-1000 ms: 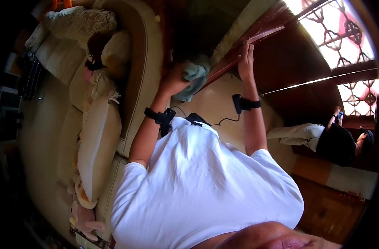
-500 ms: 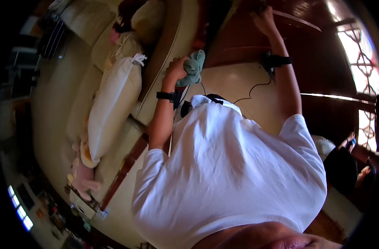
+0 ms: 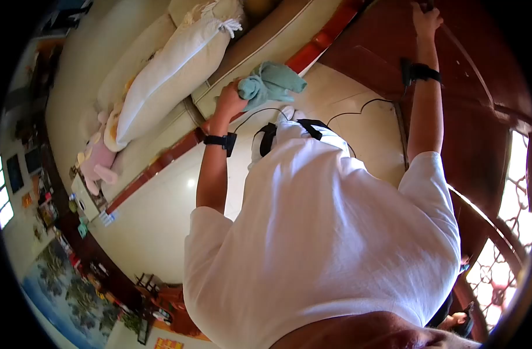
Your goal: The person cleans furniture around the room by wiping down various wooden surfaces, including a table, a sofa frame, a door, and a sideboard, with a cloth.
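My left hand (image 3: 228,100) is closed around a bunched green cloth (image 3: 269,82), whose loose end hangs out to the right over the floor. Farther forward, my right hand (image 3: 427,22) reaches to the top of the view, against a dark red-brown wooden panel (image 3: 376,43) that looks like a door. Its fingers are curled at a small dark part (image 3: 430,4), possibly a handle, mostly cut off by the frame's edge. Black straps with small devices sit on both wrists, and thin cables run from them.
On the left stands a cream sofa (image 3: 216,102) with red wooden trim, a long white cushion (image 3: 167,72) and a pink plush toy (image 3: 97,157). Pale tiles (image 3: 347,93) cover the floor. Bright lattice windows (image 3: 519,198) are at right, with part of another person (image 3: 455,319) low down.
My view has turned, so the sofa and panel appear rotated. The green cloth now hangs more spread out from my left hand. My right hand remains up at the panel, farther right in view.
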Demonstrator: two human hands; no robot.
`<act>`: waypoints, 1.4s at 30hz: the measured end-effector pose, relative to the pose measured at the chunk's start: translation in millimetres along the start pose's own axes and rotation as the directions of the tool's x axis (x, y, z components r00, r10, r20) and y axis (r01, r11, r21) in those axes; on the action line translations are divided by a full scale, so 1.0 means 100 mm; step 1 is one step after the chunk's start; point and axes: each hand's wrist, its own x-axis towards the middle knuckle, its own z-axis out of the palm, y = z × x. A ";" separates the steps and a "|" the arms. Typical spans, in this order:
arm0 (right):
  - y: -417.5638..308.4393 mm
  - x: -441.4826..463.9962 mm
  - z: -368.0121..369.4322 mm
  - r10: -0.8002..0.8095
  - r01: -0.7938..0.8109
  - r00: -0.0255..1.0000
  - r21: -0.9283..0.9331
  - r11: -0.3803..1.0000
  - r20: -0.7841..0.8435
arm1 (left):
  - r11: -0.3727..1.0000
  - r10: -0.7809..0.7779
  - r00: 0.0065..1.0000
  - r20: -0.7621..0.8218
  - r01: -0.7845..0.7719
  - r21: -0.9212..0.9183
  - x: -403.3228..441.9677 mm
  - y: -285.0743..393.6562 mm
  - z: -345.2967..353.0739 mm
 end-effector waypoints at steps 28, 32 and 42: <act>-1.27 -3.07 0.53 -0.731 0.369 0.361 0.631 0.682 0.579 | 0.931 0.204 0.859 -0.471 -0.021 0.365 -0.04 1.02 1.10; -1.19 -3.20 0.69 -0.736 0.406 0.312 0.615 0.675 0.601 | 0.945 0.178 0.868 -0.464 -0.019 0.326 -0.15 0.86 1.09; -2.15 -3.96 0.88 -0.759 0.729 0.089 0.477 0.491 0.645 | 0.972 -0.187 0.855 -0.484 0.233 0.037 -1.07 0.03 0.74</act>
